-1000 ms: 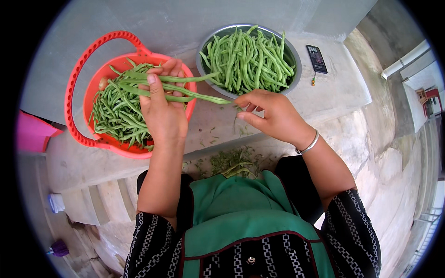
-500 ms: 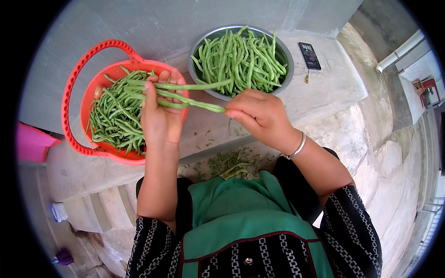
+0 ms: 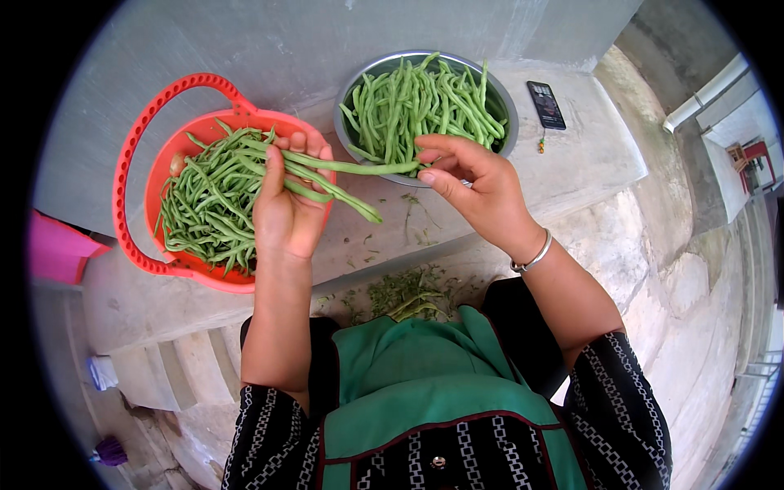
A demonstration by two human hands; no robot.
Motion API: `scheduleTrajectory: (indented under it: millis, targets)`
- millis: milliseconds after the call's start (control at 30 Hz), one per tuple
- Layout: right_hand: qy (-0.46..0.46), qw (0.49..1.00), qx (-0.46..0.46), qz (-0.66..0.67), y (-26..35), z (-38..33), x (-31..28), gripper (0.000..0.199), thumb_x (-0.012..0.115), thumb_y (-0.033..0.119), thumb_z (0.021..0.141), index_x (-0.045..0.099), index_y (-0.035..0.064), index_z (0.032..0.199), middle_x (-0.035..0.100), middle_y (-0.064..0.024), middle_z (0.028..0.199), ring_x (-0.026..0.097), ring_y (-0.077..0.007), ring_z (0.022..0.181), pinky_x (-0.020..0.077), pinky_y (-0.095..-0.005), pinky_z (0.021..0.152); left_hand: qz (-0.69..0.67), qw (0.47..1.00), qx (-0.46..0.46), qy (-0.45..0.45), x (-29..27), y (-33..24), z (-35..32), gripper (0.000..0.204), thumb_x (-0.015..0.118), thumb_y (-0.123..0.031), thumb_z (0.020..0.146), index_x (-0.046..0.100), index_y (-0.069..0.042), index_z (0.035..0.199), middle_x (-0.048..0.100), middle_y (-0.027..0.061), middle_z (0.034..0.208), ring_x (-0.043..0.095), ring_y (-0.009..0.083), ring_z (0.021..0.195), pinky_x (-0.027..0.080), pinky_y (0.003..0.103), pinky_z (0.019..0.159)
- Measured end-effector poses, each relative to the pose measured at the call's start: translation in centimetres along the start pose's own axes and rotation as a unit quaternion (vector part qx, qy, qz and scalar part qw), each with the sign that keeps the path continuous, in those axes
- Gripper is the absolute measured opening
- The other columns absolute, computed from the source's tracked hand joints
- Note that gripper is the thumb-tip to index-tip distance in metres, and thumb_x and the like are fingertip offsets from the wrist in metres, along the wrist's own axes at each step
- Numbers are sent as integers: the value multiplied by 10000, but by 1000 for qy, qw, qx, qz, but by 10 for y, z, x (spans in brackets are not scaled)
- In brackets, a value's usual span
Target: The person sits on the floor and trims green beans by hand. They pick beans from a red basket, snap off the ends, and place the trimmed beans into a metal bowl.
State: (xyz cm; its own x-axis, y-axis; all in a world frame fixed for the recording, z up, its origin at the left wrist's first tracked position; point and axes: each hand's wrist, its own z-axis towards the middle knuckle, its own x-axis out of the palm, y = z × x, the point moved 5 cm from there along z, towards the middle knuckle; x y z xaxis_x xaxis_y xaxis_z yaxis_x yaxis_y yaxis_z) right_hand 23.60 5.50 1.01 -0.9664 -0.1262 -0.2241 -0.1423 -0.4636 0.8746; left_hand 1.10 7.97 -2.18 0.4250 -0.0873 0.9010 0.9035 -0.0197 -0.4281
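Observation:
My left hand (image 3: 291, 200) is palm up over the right side of a red plastic basket (image 3: 175, 151), with a few long green beans (image 3: 351, 168) lying across its palm under the thumb. Their ends stick out to the right. My right hand (image 3: 474, 184), a silver bangle on its wrist, pinches the tip of the uppermost of these beans between thumb and fingers. Many smaller green beans (image 3: 208, 204) fill the basket. Behind my right hand stands a metal basin (image 3: 513, 135) heaped with long green beans (image 3: 420, 106).
Basket and basin stand on a concrete ledge (image 3: 572, 167) against a grey wall. A phone (image 3: 545, 104) with a beaded charm lies right of the basin. Bean scraps (image 3: 412, 294) litter the ground below the ledge. A pink container (image 3: 61, 249) is at far left.
My right hand has let go of the lower bean's end and moved up and right to the tip of the upper bean. The lower bean now droops.

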Motion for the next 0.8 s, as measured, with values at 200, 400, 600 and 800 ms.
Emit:
scheduleTrajectory:
  millis: [200,400,600,800]
  targets:
    - [-38,996,-54,-68,22,-1,-9,108,690,49,806,673,31,911,659,-69,837,635,-148,736,510,-268,633,-24,995,-67,-71,-10,25,-5,230,415,-252,1003,541,-62,1028,596,81,1152,533,249,1167,429,421,1024]
    - [-148,927,-232,-254,33,6,-37,77,709,33,772,662,49,830,653,-59,783,622,-178,677,484,-259,581,-12,985,-102,-136,2,53,-21,195,452,-228,990,527,-58,1049,590,97,1172,513,277,1195,437,399,1016]
    - [-174,965,-132,-145,23,11,-59,77,695,63,805,646,30,854,649,-69,799,615,-154,686,476,-246,578,45,977,-115,-172,-5,61,-24,187,461,-221,989,521,-50,1033,614,97,1079,576,266,1091,469,392,969]
    - [118,978,-37,-165,14,1,-13,353,714,239,811,600,21,1064,653,-125,901,639,-252,812,501,-347,731,171,984,-37,-38,7,34,-17,178,476,-231,985,516,-58,997,586,67,877,617,245,945,510,408,886]
